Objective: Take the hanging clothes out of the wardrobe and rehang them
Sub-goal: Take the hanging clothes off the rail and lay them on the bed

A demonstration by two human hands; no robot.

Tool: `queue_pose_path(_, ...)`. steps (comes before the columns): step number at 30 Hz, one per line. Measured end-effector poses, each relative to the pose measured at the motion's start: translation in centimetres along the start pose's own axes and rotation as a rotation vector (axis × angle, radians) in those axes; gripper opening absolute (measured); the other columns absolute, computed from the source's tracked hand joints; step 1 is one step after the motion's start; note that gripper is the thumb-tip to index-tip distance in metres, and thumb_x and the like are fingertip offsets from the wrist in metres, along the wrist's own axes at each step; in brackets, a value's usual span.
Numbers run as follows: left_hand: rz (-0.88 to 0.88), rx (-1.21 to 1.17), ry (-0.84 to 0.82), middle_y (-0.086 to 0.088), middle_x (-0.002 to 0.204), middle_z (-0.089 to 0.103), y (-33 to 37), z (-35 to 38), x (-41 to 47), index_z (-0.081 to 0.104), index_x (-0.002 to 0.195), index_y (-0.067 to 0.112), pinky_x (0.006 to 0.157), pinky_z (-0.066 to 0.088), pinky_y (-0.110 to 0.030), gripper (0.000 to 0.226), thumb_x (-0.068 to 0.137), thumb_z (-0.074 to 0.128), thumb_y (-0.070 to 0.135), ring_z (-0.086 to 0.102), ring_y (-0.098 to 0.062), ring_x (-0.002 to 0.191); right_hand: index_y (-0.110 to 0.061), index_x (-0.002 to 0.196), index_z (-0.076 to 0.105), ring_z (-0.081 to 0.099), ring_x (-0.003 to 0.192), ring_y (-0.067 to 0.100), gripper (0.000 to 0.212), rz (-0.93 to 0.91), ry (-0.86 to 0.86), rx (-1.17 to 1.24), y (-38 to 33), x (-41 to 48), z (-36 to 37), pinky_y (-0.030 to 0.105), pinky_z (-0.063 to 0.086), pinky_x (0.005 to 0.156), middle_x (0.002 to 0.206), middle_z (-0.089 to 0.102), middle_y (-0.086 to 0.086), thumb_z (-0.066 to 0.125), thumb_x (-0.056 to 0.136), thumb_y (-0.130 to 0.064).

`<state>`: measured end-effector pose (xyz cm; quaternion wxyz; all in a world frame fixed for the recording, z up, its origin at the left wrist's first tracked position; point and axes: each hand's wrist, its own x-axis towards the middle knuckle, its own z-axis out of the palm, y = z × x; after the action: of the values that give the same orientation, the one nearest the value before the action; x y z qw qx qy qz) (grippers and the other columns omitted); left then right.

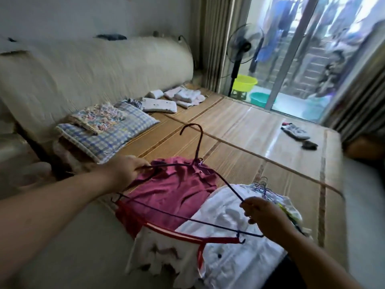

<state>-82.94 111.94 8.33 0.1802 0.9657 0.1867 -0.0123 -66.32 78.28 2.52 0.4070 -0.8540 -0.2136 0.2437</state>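
Your left hand (pixel 125 174) grips the wire hanger (pixel 199 147) at its left shoulder; your right hand (pixel 264 217) pinches its right tip. The hanger is held above the maroon shirt (pixel 177 195). A red hanger (pixel 187 236) lies at that shirt's near edge, with a white shirt (pixel 229 257) to the right. Beyond is open bamboo mat (pixel 250 132).

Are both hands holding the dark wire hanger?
Yes, the left hand grips the left end of the dark wire hanger and the right hand pinches its right end, above the maroon shirt.
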Motion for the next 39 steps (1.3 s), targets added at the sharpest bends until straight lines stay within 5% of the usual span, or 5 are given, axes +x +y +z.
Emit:
queue_pose_path(6,0.125,0.005,-0.059,-0.007,0.127,0.059,10.2,6.4,9.4,0.058,0.126,0.031,0.093,0.044,-0.036,0.034,0.095,0.047,0.022,0.055,-0.025,0.109,-0.005,0.091,0.066,0.049,0.060,0.017,0.012,0.179,0.196,0.119,7.7,-2.0,-7.5,0.019,0.042,0.050,0.070,0.058,0.009,0.055,0.092,-0.008)
queue_pose_path(12,0.145,0.026,-0.192,-0.008,0.125,0.059,19.0,13.0,19.0,0.058,0.126,0.024,0.090,0.041,-0.032,0.033,0.097,0.044,0.019,0.055,-0.028,0.111,-0.023,0.088,0.070,0.056,0.061,0.017,0.011,0.288,0.288,0.017,16.7,2.6,-13.1,0.028,0.041,0.058,0.067,0.061,-0.003,0.059,0.090,-0.024)
queue_pose_path(29,-0.009,0.099,-0.458,-0.004,0.113,0.065,24.2,35.1,40.9,0.060,0.122,0.028,0.083,0.051,-0.034,0.037,0.094,0.044,0.010,0.060,-0.024,0.096,-0.019,0.108,0.068,0.057,0.083,0.019,0.025,0.656,0.068,-0.129,37.6,22.4,-15.4,0.025,0.037,0.060,0.082,0.064,-0.004,0.049,0.095,-0.029)
queue_pose_path(35,-0.014,0.080,-0.455,-0.005,0.147,0.036,23.4,40.4,41.0,0.044,0.139,0.030,0.111,0.032,-0.039,0.048,0.091,0.051,0.029,0.037,-0.024,0.134,-0.020,0.149,0.024,0.038,0.135,0.022,0.069,0.639,-0.091,-0.219,40.8,24.7,-13.5,0.030,0.032,0.106,0.147,0.040,0.008,0.056,0.090,-0.035)
queue_pose_path(39,-0.024,0.114,-0.605,-0.003,0.157,0.018,22.6,41.8,37.8,0.035,0.143,0.033,0.114,0.026,-0.039,0.058,0.089,0.054,0.034,0.024,-0.021,0.142,-0.026,0.150,0.012,0.017,0.144,0.022,0.080,0.612,-0.256,-0.365,40.8,24.9,-11.4,0.041,0.024,0.115,0.158,0.016,0.004,0.056,0.086,-0.046)
